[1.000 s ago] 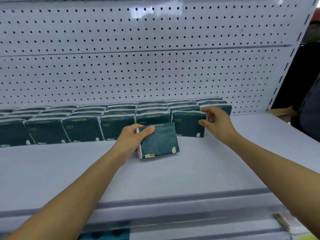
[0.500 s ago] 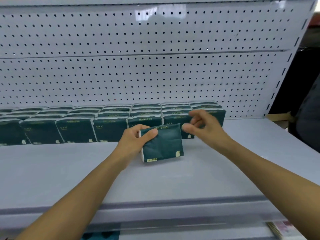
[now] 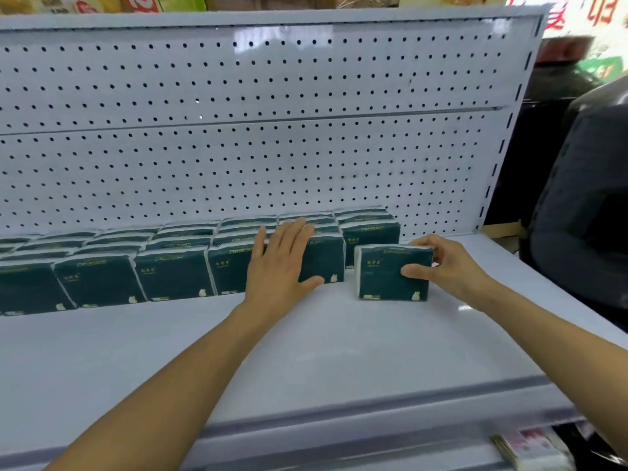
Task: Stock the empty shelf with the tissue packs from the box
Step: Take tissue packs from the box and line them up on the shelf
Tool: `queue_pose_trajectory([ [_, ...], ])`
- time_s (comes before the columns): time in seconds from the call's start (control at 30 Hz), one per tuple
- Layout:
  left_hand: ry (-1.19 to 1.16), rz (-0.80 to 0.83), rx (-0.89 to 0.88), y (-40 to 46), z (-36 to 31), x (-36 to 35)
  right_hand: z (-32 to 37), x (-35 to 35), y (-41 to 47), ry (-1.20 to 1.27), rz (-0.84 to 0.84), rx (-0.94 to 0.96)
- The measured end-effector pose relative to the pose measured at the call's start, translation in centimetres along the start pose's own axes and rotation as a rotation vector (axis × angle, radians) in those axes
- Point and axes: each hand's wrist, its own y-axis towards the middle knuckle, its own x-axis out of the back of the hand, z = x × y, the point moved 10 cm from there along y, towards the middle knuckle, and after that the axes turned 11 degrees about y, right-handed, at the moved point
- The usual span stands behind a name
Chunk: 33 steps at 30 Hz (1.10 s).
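Right of centre, the right hand [image 3: 452, 266] has a tissue pack [image 3: 390, 271] in its grasp: thumb curled across the dark green front face, fingers wrapped over the top and back edge. That pack stands upright on the white shelf [image 3: 306, 351], just beside the right end of the front row, with a narrow gap between it and its neighbour. Behind it, another green pack pokes up from the back rows.

Over at centre frame, the left hand [image 3: 280, 263] lies flat, fingers straight and spread, palm pressed against the front face and top of the last pack in the row of packs [image 3: 136, 277]; it holds nothing. The thumb points right, down near the shelf surface.

That row runs from the middle all the way to the left edge of the frame, several ranks deep, every pack upright with white sides showing between green fronts. Behind them rises the white pegboard back panel [image 3: 255, 130], filling the upper half of the frame. At the far right a dark grey rounded shape [image 3: 584, 205] sits beyond the shelf's end. At the lower right corner, a printed stack of something [image 3: 533, 450] lies blurred below the shelf lip.
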Motion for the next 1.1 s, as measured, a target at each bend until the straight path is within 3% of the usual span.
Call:
queue_pose_trajectory([
  [0.17, 0.235, 0.148, -0.097, 1.4, -1.0, -2.9, -0.8, 0.8, 2.6, -0.061, -0.056, 0.050],
  [0.43, 0.242, 0.013, -0.082, 1.6, -0.8, -3.5, -0.6, -1.2, 3.7, 0.012, -0.162, 0.092],
  [0.87, 0.213, 0.105, -0.062, 1.6, -1.0, -3.2, -0.4, -2.5, 3.7, 0.004, -0.147, 0.028],
  [0.97, 0.167, 0.137, -0.012, 1.3, -1.3, -2.0, 1.3, -2.4, 2.1, -0.149, -0.193, 0.078],
  [1.1, 0.109, 0.069, 0.087, -0.6, -1.0, 1.6, 5.6, -4.9, -2.0, -0.477, -0.170, 0.316],
])
